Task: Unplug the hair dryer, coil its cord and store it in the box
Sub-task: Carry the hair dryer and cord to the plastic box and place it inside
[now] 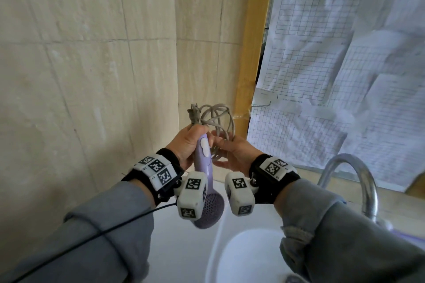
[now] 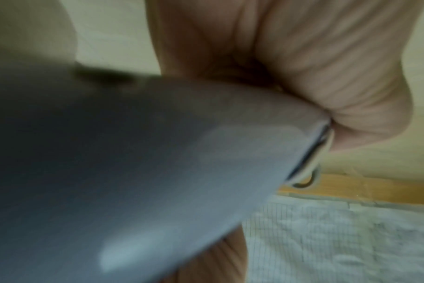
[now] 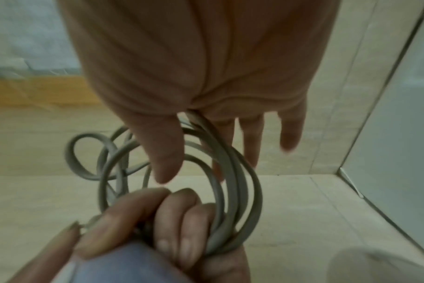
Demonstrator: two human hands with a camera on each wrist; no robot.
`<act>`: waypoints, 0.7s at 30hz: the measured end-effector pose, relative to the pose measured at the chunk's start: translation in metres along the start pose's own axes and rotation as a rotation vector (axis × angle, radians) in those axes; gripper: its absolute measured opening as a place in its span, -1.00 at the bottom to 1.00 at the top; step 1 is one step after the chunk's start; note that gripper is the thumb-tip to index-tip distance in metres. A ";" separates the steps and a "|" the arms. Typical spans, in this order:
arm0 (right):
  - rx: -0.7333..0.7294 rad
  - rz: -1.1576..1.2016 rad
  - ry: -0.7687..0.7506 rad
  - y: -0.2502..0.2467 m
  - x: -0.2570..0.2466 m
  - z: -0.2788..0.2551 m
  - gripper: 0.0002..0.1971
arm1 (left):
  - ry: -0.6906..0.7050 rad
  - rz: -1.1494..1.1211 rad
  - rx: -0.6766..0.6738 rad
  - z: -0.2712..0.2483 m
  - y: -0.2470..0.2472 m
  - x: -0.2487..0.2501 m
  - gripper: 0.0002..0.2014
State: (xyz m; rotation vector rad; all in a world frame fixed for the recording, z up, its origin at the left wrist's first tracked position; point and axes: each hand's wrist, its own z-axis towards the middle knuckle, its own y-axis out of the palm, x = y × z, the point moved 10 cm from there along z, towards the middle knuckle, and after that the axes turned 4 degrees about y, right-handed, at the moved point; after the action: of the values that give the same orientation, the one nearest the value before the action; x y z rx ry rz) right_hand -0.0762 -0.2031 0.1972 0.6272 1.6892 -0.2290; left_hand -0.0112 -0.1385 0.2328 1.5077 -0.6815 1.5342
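Left hand (image 1: pixel 186 142) grips lilac hair dryer (image 1: pixel 203 163) and cord (image 1: pixel 216 117); right hand (image 1: pixel 234 151) loose-fingered inside the coils; no legible writing

I see the hair dryer (image 1: pixel 203 161) in smooth, glossy lilac plastic, its cord (image 1: pixel 217 117) in matt grey rubber, the faucet (image 1: pixel 351 181) in shiny metal.

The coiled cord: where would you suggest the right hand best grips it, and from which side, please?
Grip the cord where its loops bunch beside the dryer handle, coming from the right: the left hand already pins them there, and the right hand is threaded through the coil.
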 end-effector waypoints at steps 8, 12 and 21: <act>0.152 -0.119 0.016 -0.015 0.000 -0.027 -0.49 | -0.039 -0.064 -0.074 0.003 0.035 -0.015 -0.87; 0.160 -0.223 0.009 -0.024 -0.004 -0.043 -0.40 | -0.090 -0.130 -0.130 0.004 0.053 -0.025 -0.54; 0.347 -0.611 -0.147 -0.054 -0.032 -0.072 0.01 | -0.082 -0.090 -0.251 -0.015 0.108 -0.001 -0.53</act>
State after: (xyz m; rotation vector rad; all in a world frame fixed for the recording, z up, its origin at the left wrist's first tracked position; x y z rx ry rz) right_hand -0.1625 -0.2223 0.2333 0.3140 1.6709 -0.9954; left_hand -0.1111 -0.1786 0.2494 1.3968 -0.8104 1.2742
